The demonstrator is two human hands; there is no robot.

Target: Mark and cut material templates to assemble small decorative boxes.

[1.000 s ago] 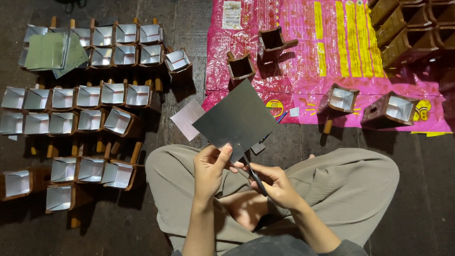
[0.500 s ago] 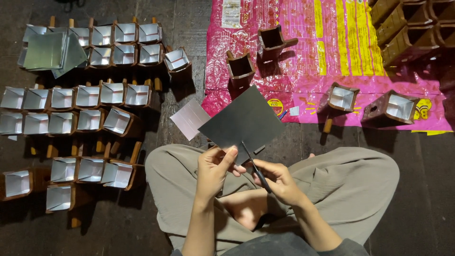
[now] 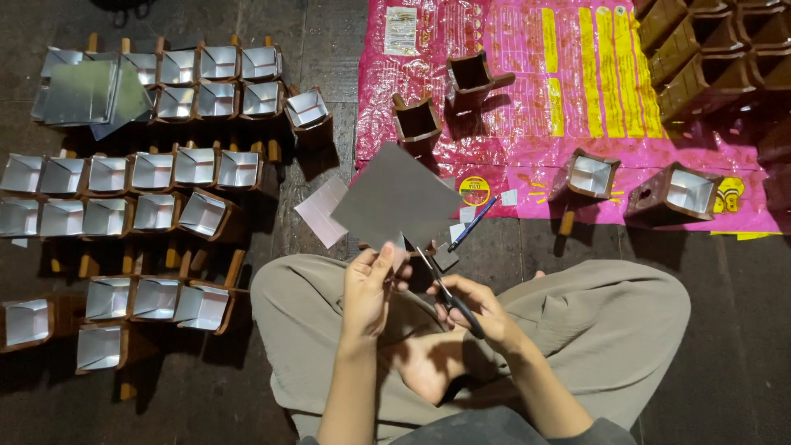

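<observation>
Head view: the left hand (image 3: 368, 288) pinches the bottom corner of a flat, dull grey sheet (image 3: 394, 200), tipped like a diamond above the lap. The right hand (image 3: 476, 306) is closed around black-handled scissors (image 3: 441, 284); their thin blades point up into the sheet's lower edge. Shiny foil-lined wooden boxes (image 3: 156, 177) sit in rows on the dark floor (image 3: 725, 371) beside a pink plastic mat (image 3: 577, 99).

dark floor (image 3: 329, 33) carries foil-lined boxes (image 3: 152, 177) and a pink sheet (image 3: 577, 91).
</observation>
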